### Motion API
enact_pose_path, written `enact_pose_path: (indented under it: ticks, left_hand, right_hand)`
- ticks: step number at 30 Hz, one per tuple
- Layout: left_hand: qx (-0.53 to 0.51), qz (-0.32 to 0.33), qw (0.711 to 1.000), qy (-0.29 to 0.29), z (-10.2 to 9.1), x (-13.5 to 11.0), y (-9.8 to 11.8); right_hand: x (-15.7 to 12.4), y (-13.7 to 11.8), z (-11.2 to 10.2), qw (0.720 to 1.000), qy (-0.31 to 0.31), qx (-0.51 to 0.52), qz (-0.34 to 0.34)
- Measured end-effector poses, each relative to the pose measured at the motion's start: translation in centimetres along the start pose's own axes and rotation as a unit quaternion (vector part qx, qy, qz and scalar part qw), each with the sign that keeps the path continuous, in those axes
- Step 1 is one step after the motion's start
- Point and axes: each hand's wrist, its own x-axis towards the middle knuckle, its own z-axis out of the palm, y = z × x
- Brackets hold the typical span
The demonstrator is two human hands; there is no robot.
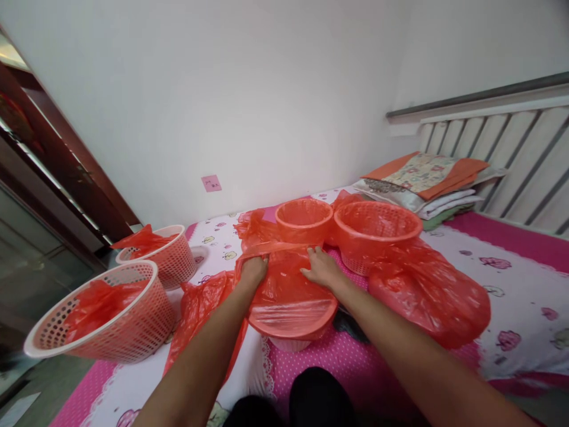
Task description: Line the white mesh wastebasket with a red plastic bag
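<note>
A basket [291, 344] stands right in front of me with a red plastic bag [287, 279] drawn over its rim, the film stretched across the near part. My left hand [254, 270] is closed on the bag's edge at the left. My right hand [323, 268] grips the same bag at the far right, its thumb held away from the fingers. Between both hands a strip of the film runs taut. Loose red film [200, 302] lies beside my left forearm.
Two pink baskets [153, 302] [186, 261] with red bags inside stand at the left. Behind my hands are two bag-lined baskets [304, 216] [377, 222]. A bulging red bag [431, 296] lies at the right. Folded bedding [431, 178] is stacked near the radiator [511, 148].
</note>
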Motion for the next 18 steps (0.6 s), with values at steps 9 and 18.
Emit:
enact_pose_path:
  ticks: [9,18]
  left_hand:
    - [-0.057,0.029,0.998,-0.015,0.1,-1.1,-0.1]
    - [-0.17,0.054,0.984,0.008,-0.4,0.6,1.1]
  right_hand:
    - [-0.3,-0.6,0.1,1.0,0.005,0.013,-0.006]
    - [-0.5,0.7,0.3,1.0,0.007,0.01,-0.006]
